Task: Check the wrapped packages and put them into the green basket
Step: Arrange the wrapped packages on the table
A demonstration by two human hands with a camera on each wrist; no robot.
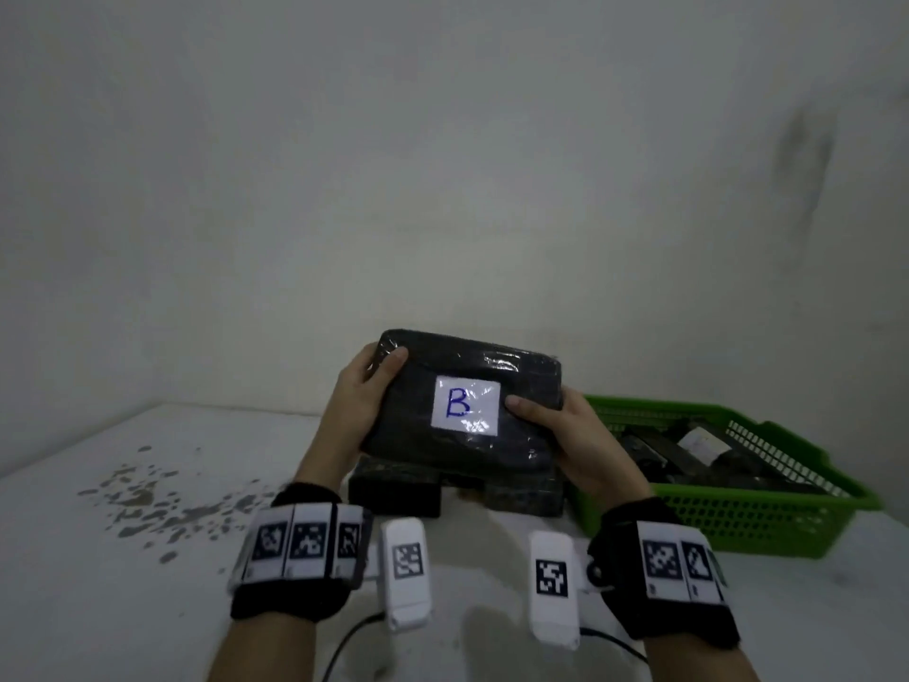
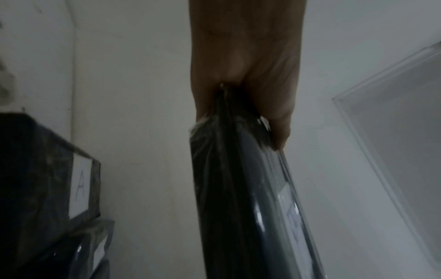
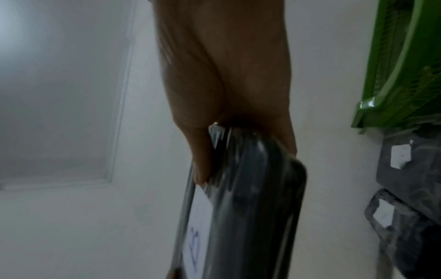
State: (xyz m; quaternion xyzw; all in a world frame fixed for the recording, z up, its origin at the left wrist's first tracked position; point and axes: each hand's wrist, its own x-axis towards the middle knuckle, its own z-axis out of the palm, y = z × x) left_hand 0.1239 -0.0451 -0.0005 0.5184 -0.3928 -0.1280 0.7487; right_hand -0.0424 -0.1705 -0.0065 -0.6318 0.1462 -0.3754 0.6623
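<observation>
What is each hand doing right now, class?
Left hand: grips the left end of the package marked B.
Right hand: grips its right end.

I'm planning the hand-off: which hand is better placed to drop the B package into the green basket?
Right. The right hand grips the B package on the side beside the green basket; the left hand holds the far side.

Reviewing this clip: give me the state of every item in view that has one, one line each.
Package B: lifted off the table, label facing the camera, plastic wrap looks intact.
Left hand: grips the package's left edge.
Right hand: grips its right edge.
Remaining packages: stacked on the table under the held one; one is labelled A.
Green basket: on the table at right, already holding wrapped packages.
</observation>
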